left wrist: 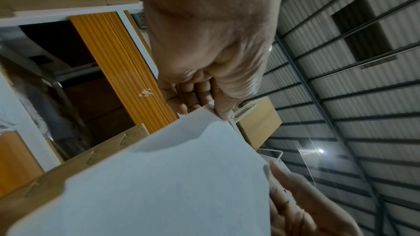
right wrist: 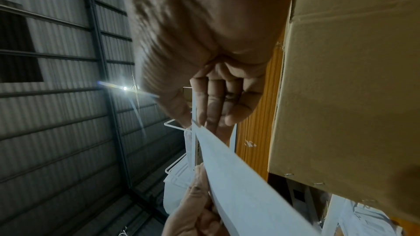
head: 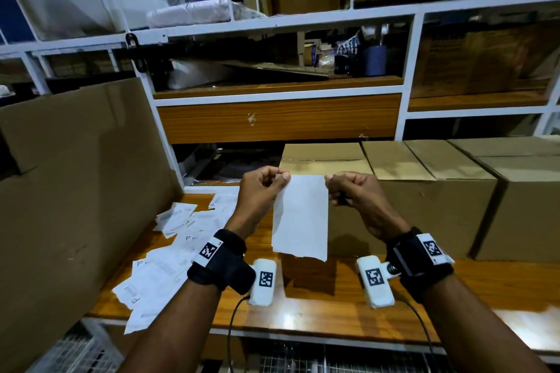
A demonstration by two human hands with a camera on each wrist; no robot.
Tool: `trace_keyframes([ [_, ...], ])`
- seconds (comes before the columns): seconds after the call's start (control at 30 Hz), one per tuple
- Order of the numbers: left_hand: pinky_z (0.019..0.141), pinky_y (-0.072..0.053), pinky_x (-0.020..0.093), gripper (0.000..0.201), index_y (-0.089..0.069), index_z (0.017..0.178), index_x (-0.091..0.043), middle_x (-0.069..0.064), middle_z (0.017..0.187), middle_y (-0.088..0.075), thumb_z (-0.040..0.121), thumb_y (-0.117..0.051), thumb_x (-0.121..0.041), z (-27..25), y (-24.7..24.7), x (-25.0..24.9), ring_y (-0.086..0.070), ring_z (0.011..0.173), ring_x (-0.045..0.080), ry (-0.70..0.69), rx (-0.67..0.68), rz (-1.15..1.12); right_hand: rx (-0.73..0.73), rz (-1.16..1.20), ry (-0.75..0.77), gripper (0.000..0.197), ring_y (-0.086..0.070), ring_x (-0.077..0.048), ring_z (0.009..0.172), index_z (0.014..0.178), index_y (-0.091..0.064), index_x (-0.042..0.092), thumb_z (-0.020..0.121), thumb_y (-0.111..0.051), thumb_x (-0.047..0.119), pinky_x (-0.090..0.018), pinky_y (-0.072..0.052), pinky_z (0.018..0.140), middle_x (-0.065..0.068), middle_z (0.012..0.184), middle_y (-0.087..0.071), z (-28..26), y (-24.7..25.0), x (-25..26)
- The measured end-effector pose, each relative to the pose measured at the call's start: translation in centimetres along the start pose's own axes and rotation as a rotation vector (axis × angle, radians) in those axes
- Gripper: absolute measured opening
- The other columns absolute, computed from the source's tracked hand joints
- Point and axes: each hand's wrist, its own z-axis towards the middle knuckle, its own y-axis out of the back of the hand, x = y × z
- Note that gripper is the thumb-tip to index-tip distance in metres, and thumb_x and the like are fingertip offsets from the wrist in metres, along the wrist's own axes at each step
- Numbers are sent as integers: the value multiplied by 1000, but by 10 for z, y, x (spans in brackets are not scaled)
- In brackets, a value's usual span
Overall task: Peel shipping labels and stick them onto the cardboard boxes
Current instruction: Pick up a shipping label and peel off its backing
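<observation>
A wooden bench point(head: 333, 306) is running under white shelving, with a row of cardboard boxes point(head: 430, 191) lining its back edge and loose label sheets point(head: 169, 251) lying scattered at the left. The person is holding one label point(head: 300, 218) in the air in front of the nearest box point(head: 325, 157). The left hand point(head: 262, 191) is pinching its top left corner between thumb and curled fingers, and the right hand point(head: 353, 191) is pinching the top right corner. The peeling step is apparently in hand; whether the backing is parting cannot be told. Next, the freed label likely needs carrying flat to a box face and pressing down.
</observation>
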Motion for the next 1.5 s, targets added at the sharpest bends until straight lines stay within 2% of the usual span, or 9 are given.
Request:
trace_keyframes([
  [0.17, 68, -56, 17, 6, -74, 99, -23, -8, 91, -79, 95, -72, -20, 0, 2, -2, -74, 85, 4, 46, 18, -114, -33, -8, 11, 16, -63, -10, 67, 82, -76, 9, 96, -71, 15, -23, -54, 65, 0, 72, -71, 3, -1, -3],
  [0.37, 88, -59, 32, 20, -72, 113, -14, 6, 106, -79, 94, -72, -12, 2, 6, 0, -74, 102, 21, 208, -40, -321, -63, 47, -25, 19, -64, -13, 68, 93, -77, 0, 95, -72, 18, -24, -55, 66, -9, 81, -73, 5, -4, -7],
  [0.5, 84, -60, 29, 24, -69, 116, -14, 1, 99, -79, 93, -73, -9, 1, 6, -1, -74, 98, 17, 193, -55, -308, -88, 65, -28, 25, -66, -10, 67, 99, -78, -3, 92, -76, 20, -22, -56, 65, -9, 82, -77, 7, -8, -12],
  [0.67, 71, -53, 12, 19, -70, 103, -32, -13, 96, -72, 90, -77, -20, -13, 2, 3, -66, 89, 1, -148, -230, 138, -123, 67, 24, 15, -69, -12, 70, 90, -80, 7, 87, -79, 21, -23, -59, 67, -9, 83, -79, 7, -11, -16],
  [0.87, 83, -61, 29, 15, -78, 108, -14, -5, 98, -79, 99, -67, -16, -32, -24, 9, -74, 95, 12, -61, 3, -27, -94, 112, 67, 16, -73, -18, 80, 93, -81, 8, 87, -77, 23, -28, -61, 73, -14, 92, -79, 3, -21, -23],
  [1.03, 80, -59, 24, 22, -75, 115, -15, 3, 107, -79, 105, -56, -17, -36, -27, 10, -75, 101, 19, 59, 75, -265, -62, 8, 101, 25, -77, -27, 90, 105, -79, 0, 99, -66, 20, -30, -61, 78, -15, 95, -80, 2, -28, -29],
  [1.2, 77, -60, 25, 23, -73, 117, -14, 9, 108, -78, 106, -54, -21, -36, -24, 10, -76, 101, 22, 135, 160, -439, -31, -153, 160, 22, -73, -40, 87, 99, -81, 3, 98, -69, 21, -50, -60, 83, -16, 92, -77, 1, -22, -30],
  [1.4, 79, -61, 28, 24, -69, 120, -10, 10, 111, -77, 102, -61, -25, -32, -25, 14, -75, 104, 26, 120, 181, -431, -31, -317, 239, 11, -73, -10, 94, 99, -83, 18, 92, -77, 25, -29, -60, 82, 5, 98, -78, 0, -19, -29],
  [1.5, 79, -61, 29, 25, -68, 120, -11, 8, 111, -77, 99, -65, -24, -31, -26, 15, -75, 104, 25, 118, 176, -414, -25, -352, 231, 11, -72, -8, 97, 101, -83, 22, 92, -77, 26, -33, -62, 87, 7, 100, -78, 0, -17, -28],
])
